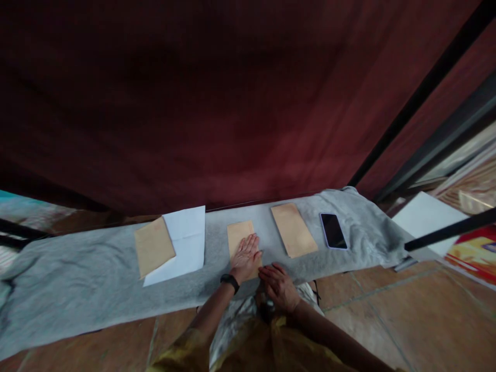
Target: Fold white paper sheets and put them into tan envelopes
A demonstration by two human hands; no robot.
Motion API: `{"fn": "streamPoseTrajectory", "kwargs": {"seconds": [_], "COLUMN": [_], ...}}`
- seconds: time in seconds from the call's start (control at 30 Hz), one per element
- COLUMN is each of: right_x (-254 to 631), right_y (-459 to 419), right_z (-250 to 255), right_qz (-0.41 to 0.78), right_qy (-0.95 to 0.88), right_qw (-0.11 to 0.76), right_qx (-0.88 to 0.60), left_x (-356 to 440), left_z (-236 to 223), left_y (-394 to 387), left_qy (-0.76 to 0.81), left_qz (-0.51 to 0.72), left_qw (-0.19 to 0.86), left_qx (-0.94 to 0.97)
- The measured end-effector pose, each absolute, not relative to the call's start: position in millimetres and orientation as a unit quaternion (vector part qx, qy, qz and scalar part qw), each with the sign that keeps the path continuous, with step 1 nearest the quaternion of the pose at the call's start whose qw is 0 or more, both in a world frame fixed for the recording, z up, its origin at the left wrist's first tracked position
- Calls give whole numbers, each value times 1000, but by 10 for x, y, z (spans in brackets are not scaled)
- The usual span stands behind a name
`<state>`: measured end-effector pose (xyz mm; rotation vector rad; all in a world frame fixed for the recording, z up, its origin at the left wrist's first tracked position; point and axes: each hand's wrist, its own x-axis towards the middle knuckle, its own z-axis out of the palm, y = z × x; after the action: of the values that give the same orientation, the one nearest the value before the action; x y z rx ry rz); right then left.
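Note:
A tan paper envelope [234,235] lies in front of me on a grey cloth. My left hand [246,254] rests flat on it, fingers stretched out, with a dark band on the wrist. At the envelope's near right corner is my right hand [279,287], its fingers bent and closed on the edge; its thumb is hidden. To the right lies a second tan envelope [294,230], touched by neither hand. Further left, another tan envelope [154,246] partly covers a creased white sheet of paper [188,240].
The grey cloth [96,294] covers a long narrow bench. A phone [334,231] lies at its right. Behind hangs a dark red curtain [248,129]. Black bars [418,98] slant on the right, near a white sheet [422,217] and a red package [475,253]. Tiled floor [383,315] shows below.

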<state>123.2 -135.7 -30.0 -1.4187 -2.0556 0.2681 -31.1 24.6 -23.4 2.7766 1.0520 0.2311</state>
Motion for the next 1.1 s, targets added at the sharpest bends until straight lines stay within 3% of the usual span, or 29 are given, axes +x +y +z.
{"fn": "streamPoseTrajectory", "kwargs": {"seconds": [0.7, 1.1], "right_x": [1257, 848], "right_y": [-1368, -1451], "right_z": [-150, -147], "right_qz": [103, 61], "right_qy": [-790, -784], "right_qw": [283, 222], "right_qx": [-535, -577], "left_x": [-871, -1214], "left_z": [39, -73], "left_y": [-505, -639], "left_qy": [221, 216], "left_qz": [60, 42], "left_qw": [48, 56], "left_qx": [972, 974]}}
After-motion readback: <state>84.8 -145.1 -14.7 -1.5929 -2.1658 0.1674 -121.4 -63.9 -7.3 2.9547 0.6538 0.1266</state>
